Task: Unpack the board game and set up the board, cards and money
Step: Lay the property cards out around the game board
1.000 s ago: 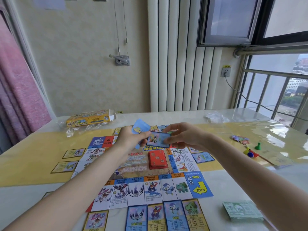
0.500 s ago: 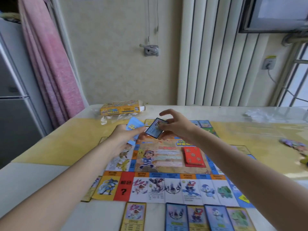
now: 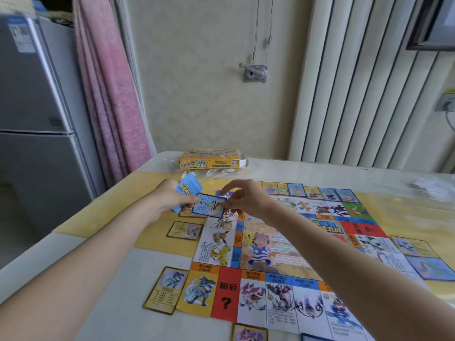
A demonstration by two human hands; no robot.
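In the head view, the left hand (image 3: 172, 200) grips a small stack of blue-backed cards (image 3: 188, 190), while the right hand (image 3: 246, 198) pinches one blue-bordered card (image 3: 209, 206) face up between thumb and fingers, its other edge touching the left thumb. The game board (image 3: 266, 254) lies flat on the table (image 3: 103, 267) beneath and on the near side of both hands. Yellow-bordered cards (image 3: 185, 230) lie beside the board's edge below the left hand, and the yellow game box (image 3: 209, 159) sits beyond the hands.
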